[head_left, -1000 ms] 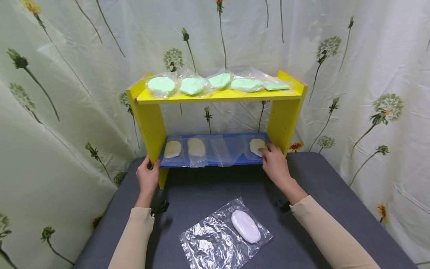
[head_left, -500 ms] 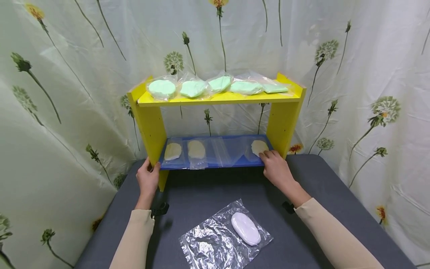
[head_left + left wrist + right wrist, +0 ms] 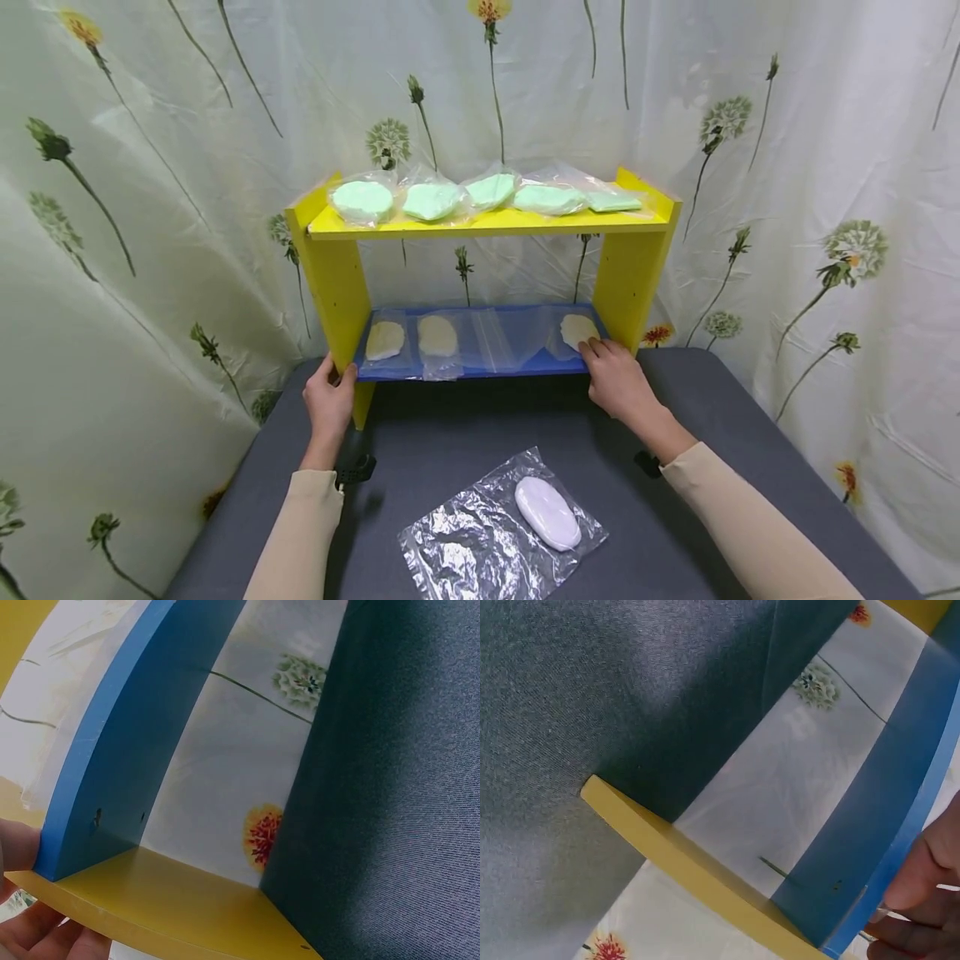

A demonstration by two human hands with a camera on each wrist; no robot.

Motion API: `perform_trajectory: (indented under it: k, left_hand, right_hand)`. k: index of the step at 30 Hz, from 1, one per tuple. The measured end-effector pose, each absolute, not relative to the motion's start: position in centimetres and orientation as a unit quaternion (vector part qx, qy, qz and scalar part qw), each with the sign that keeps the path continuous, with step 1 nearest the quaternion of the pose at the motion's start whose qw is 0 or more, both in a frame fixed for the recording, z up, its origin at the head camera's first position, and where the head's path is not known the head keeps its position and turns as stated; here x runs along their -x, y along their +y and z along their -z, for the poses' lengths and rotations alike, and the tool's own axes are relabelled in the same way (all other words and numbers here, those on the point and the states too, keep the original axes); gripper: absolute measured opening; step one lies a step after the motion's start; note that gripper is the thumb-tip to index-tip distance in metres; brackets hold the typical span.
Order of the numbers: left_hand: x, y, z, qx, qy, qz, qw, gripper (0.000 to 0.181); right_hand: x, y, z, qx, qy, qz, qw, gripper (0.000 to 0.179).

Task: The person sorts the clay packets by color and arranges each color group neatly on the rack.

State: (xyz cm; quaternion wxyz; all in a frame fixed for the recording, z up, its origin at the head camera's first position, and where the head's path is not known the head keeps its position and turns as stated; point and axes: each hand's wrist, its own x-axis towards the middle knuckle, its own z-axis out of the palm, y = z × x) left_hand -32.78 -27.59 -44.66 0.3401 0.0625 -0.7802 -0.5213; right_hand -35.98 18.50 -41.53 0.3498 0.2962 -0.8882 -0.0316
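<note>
A yellow shelf unit (image 3: 632, 283) with a blue lower board (image 3: 525, 371) stands on the table. My left hand (image 3: 330, 400) grips its left yellow side panel (image 3: 172, 892), thumb beside the blue board's end and fingers on the outer side. At the right end of the blue board, my right hand (image 3: 617, 377) pinches the near edge of a clear bag holding a flat cream-coloured piece (image 3: 577, 330); its fingertips cover part of it. Two more bagged cream pieces, one at the far left (image 3: 385, 340) and one beside it (image 3: 437, 335), lie flat on the board.
Several bagged mint-green pieces (image 3: 363, 200) line the yellow top shelf (image 3: 487, 232). A clear zip bag (image 3: 465, 542) with a pale lilac oval piece (image 3: 547, 512) lies on the dark table (image 3: 450, 425). A flower-patterned curtain (image 3: 187, 275) hangs behind.
My right hand has drawn slightly back toward the board's front edge, uncovering more of the cream piece. The left hand stays on the side panel. The head view has tilted up a little.
</note>
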Motion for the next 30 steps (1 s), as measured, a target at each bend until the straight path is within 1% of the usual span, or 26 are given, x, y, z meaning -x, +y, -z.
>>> perform_trajectory:
  k: [4,7,12,16,24,27,30]
  left_hand:
    - [32.8,-27.8,44.5,-0.062,-0.777,0.521,0.347,0.043]
    - [32.7,-27.9,44.5,-0.062,-0.777,0.52,0.348,0.043]
    - [32.7,-27.8,44.9,-0.064,-0.784,0.515,0.341,0.044]
    - [32.7,-27.8,44.9,-0.061,-0.781,0.517,0.346,0.044]
    - [32.7,-27.7,44.9,-0.062,-0.781,0.519,0.343,0.044]
    - [32.8,-27.7,44.9,-0.064,-0.782,0.518,0.341,0.044]
    - [32.8,-27.6,44.8,-0.065,-0.78,0.52,0.341,0.044]
  right_hand:
    - [35.8,18.5,41.1,-0.288,-0.906,0.018,0.311,0.047]
    - [35.4,18.4,40.8,-0.277,-0.915,0.009,0.294,0.049]
    - [33.8,18.4,40.8,-0.266,-0.917,-0.016,0.297,0.049]
    - [32.3,18.4,40.6,-0.263,-0.916,-0.036,0.302,0.044]
    - [28.6,17.8,41.3,-0.25,-0.919,-0.103,0.286,0.041]
    - [27.1,17.1,42.2,-0.24,-0.925,-0.138,0.259,0.041]
    - [25.4,16.2,43.2,-0.23,-0.937,-0.162,0.207,0.042]
